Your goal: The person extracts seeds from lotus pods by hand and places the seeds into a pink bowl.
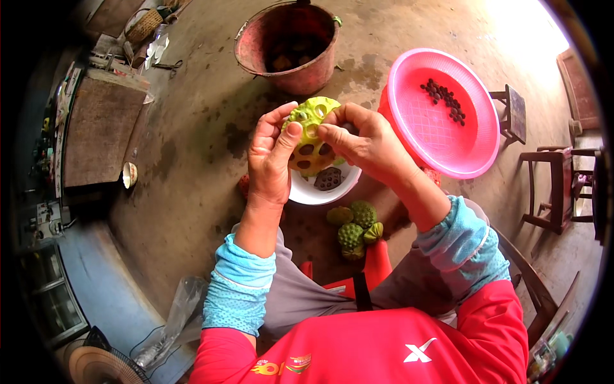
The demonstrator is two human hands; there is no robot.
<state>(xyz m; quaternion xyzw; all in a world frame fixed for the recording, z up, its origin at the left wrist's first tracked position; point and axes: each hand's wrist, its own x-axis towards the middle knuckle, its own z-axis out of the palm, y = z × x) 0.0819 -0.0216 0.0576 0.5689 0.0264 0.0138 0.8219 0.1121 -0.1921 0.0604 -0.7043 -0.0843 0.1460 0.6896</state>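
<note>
Up in front of me is a yellow-green lotus seed pod [309, 136] with dark open holes across its face. My left hand [273, 150] is closed around the pod's left side, thumb on the front. At its right upper edge, my right hand [363, 136] is closed in a pinch, thumb and forefinger pressed against the pod; whether a seed sits between them is hidden. Below the pod stands a white bowl [309, 194], with a dark, dried-looking lotus pod [329, 179] in it.
Several green lotus pods [358, 225] lie on the floor between bowl and knees. A reddish bucket [300, 77] stands beyond my hands. A pink basin [409, 96] with dark round seeds [446, 101] is at the right, near a small stool [514, 115] and a wooden chair [551, 185].
</note>
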